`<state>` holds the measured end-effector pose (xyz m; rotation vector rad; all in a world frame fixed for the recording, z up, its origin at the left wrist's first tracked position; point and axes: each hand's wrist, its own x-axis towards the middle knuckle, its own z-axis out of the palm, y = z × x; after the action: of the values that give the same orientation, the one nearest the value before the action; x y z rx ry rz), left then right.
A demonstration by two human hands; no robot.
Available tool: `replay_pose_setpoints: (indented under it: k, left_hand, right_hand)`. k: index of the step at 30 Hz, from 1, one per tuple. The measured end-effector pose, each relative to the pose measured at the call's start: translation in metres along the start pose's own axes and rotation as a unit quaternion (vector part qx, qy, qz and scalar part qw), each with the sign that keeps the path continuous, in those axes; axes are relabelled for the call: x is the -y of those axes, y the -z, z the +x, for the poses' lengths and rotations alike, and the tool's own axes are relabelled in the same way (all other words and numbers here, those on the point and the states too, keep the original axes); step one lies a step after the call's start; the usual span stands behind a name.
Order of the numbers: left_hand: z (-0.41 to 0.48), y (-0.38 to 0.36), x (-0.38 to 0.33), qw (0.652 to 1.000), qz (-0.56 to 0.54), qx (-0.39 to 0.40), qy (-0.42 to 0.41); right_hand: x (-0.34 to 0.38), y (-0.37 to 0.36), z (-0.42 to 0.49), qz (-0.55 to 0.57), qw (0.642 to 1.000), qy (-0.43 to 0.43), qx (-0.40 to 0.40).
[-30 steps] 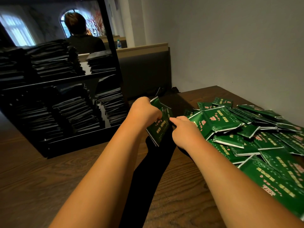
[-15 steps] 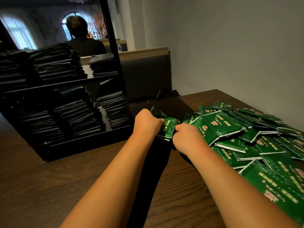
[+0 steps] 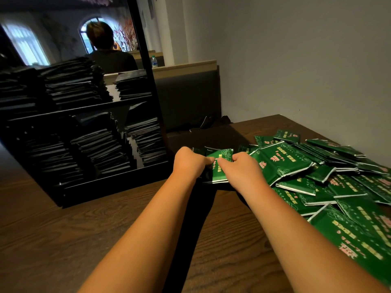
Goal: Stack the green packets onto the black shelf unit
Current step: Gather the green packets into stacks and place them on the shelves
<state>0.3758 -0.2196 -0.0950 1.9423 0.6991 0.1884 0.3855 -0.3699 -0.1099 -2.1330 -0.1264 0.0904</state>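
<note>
One bundle of green packets (image 3: 221, 166), a few packets thick with the exact number not countable, is held edge-on just above the tabletop (image 3: 63, 240), between the two hands and just right of the black shelf unit (image 3: 110, 182). The left hand (image 3: 189, 163) grips the bundle's left side, thumb laid over the top face and fingers curled under it. The right hand (image 3: 241, 169) grips the right side in the same way, thumb on top, fingers clenched round the edge. The two thumb tips nearly meet on the top packet.

To the right lies one loose pile of green packets (image 3: 330, 180), well over a dozen, overlapping at all angles and reaching to the wall (image 3: 296, 60). Its nearest packet touches the right hand.

To the left, the shelf unit shows two tiers. The upper tier (image 3: 69, 112) carries three stacks of packets, and the lower tier (image 3: 118, 176) carries three more that can be told apart. Further stacks at its dark left end cannot be counted. All of them look dark in the shade.

Beyond the shelf unit are one padded bench (image 3: 186, 96), one water bottle (image 3: 154, 61) and one seated person (image 3: 110, 56), back turned.
</note>
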Motion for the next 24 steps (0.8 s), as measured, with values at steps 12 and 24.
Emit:
replay_pose_setpoints:
  k: [12, 24]
  left_hand:
    - [-0.049, 0.033, 0.024, 0.970, -0.217, 0.080, -0.079]
    - [-0.105, 0.148, 0.073, 0.961, -0.143, -0.176, -0.160]
  right_hand:
    - [0.005, 0.001, -0.032, 0.240, 0.964, -0.006, 0.111]
    - [0.069, -0.038, -0.085, 0.217, 0.942, 0.114, 0.227]
